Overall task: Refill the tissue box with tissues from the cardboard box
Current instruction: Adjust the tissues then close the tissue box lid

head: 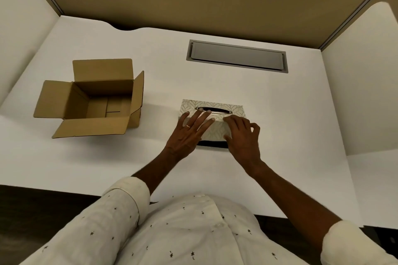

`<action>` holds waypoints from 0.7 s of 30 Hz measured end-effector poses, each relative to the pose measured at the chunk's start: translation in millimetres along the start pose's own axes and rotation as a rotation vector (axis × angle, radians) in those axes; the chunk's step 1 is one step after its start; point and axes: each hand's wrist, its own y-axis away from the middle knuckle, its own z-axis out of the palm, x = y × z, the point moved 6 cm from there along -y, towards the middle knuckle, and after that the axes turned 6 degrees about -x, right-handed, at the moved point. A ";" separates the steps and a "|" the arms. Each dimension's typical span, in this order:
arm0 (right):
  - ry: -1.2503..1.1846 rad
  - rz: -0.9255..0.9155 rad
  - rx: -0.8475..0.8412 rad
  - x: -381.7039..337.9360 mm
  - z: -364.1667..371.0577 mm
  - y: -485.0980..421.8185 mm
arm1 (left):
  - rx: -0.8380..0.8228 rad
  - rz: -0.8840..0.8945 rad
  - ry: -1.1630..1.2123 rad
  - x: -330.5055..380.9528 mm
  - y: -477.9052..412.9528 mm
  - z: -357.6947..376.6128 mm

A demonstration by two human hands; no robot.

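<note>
The tissue box [215, 118] is held between both hands on the white desk [280, 114]. The left hand [189, 131] is laid flat on its top and near side, fingers spread, fingertips reaching the oval slot. The right hand [242, 133] is curled against the box's right near corner, thumb at the lower edge; whether the box is actually gripped cannot be told. Well off to the left of the left hand, the cardboard box [94, 99] is seen with flaps open. A grey hatch [237, 56] is set in the desk beyond the hands.
</note>
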 end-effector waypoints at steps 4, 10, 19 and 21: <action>0.001 0.005 0.034 1.0 10.8 9.4 | -0.084 -0.022 0.039 -1.3 9.2 7.2; 0.002 -0.023 0.061 1.0 27.9 27.4 | -0.103 0.026 0.042 5.3 15.2 6.7; -0.084 -0.094 0.124 -1.1 40.6 38.6 | -0.174 0.006 0.118 5.0 32.0 15.7; -0.092 -0.105 0.127 -1.1 43.3 40.9 | -0.165 0.004 0.146 7.2 34.1 15.9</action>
